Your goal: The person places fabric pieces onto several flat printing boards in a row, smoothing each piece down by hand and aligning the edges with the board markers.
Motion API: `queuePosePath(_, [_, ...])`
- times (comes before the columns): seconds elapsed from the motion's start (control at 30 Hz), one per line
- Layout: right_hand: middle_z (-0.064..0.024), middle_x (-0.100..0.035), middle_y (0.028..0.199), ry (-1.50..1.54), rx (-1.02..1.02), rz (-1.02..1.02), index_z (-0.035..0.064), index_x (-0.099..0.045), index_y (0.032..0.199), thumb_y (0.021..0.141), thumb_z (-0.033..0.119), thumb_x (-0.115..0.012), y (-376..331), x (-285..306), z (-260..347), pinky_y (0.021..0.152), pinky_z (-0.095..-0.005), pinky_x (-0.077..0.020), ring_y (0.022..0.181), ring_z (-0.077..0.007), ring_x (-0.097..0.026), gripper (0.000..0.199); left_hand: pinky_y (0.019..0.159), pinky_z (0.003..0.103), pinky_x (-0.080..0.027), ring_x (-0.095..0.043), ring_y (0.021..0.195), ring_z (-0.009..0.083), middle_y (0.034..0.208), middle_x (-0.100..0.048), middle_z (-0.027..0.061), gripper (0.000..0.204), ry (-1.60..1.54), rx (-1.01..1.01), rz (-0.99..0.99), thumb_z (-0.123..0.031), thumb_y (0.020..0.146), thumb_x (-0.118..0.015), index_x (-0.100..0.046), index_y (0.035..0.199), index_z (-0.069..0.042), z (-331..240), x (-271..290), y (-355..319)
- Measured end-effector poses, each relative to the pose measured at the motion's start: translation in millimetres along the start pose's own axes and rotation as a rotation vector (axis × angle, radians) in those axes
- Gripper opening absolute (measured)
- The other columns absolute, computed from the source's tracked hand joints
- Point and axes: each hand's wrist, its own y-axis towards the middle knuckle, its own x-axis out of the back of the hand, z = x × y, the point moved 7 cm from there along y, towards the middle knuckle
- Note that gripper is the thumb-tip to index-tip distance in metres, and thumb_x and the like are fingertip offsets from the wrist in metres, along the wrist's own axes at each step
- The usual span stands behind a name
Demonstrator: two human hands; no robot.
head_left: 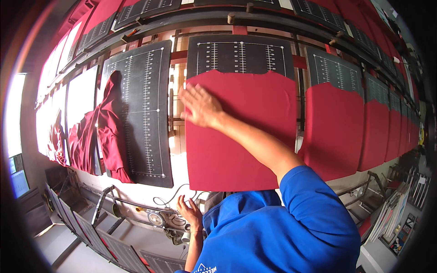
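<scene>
Red cloth flat under your right hand

It lies over a rigid black board at frame centre, which seems to keep it smooth. Your right fingers are extended, gripping nothing, at its upper left edge, likely spreading pressure without creasing. Your left hand hangs lower centre, fingers loosely curled, apparently empty. Matte, soft-looking, the cloth contrasts with rumpled red fabric at left.
</scene>
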Motion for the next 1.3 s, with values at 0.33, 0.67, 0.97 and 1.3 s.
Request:
queuePosePath(0.33, [-0.0282, -0.036, 0.155, -0.282, -0.719, -0.315, -0.0108, -0.034, 0.148, 0.103, 0.046, -0.043, -220, 103, -167, 0.120, -0.0569, -0.0209, 0.147, -0.0449, -0.028, 0.073, 0.123, 0.056, -0.012, -0.019, 0.151, 0.0439, 0.161, -0.029, 0.0220, 0.072, 0.326, -0.671, 0.147, -0.043, 0.100, -0.050, -0.035, 0.152, 0.004, -217, -67, 122])
queuePosePath(0.67, [-0.0128, -0.036, 0.160, 0.023, -0.148, 0.066, 0.0091, -0.043, 0.151, 0.101, 0.055, -0.044, -290, 83, -73, 0.122, -0.0539, -0.0203, 0.151, -0.0331, -0.027, 0.068, 0.122, 0.053, -0.020, -0.030, 0.148, 0.0394, 0.158, -0.035, 0.0231, 0.070, 0.265, -0.807, -0.084, -0.044, 0.101, -0.045, -0.038, 0.149, 0.006, -342, -129, 165])
queuePosePath(0.97, [-0.0225, -0.029, 0.161, -0.044, -0.476, -0.197, -0.0059, -0.028, 0.154, 0.103, 0.047, -0.044, -236, 105, -169, 0.124, -0.0472, -0.0180, 0.151, -0.0357, -0.024, 0.075, 0.122, 0.052, -0.023, -0.029, 0.151, 0.0323, 0.160, -0.038, 0.0082, 0.075, 0.186, -1.177, 0.661, -0.053, 0.090, -0.061, -0.046, 0.150, -0.011, -294, -136, -6])
queuePosePath(1.3, [-0.0269, -0.030, 0.159, -0.078, -0.688, 0.115, -0.0073, -0.030, 0.153, 0.100, 0.050, -0.048, -372, 51, 35, 0.122, -0.0536, -0.0190, 0.149, -0.0441, -0.025, 0.080, 0.123, 0.052, -0.018, -0.026, 0.148, 0.0446, 0.161, -0.028, 0.0230, 0.076, 0.200, -0.629, -0.086, -0.050, 0.101, -0.048, -0.033, 0.153, 0.004, -259, -75, 255])
